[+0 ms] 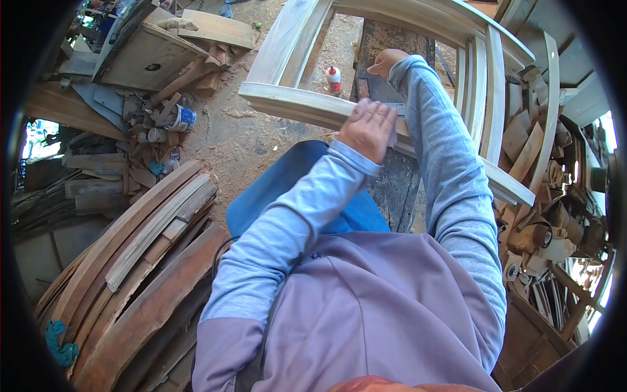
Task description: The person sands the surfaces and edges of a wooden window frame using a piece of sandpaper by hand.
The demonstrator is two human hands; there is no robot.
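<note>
A pale wooden frame with curved rails and slats [303,100] lies across a dark worn wooden bench [397,188] before me. My left hand [370,128] lies over the near rail, fingers together, pressing a thin greyish sheet against the wood; only the sheet's edge shows beside the palm. Farther off, inside the frame's opening, my right hand [388,62] is above the bench with its fingers partly bent; whether it holds anything cannot be told. A flat metal piece [396,107] is partly visible between my arms. A white and red glue bottle with a red cap [333,80] stands inside the frame's outline.
Long curved boards [147,304] are stacked at the lower left. A blue-labelled white tub [184,118] stands among wood scraps at left. Offcuts [526,152] and a large roll [534,237] crowd the right side. Wood shavings cover the floor [220,132].
</note>
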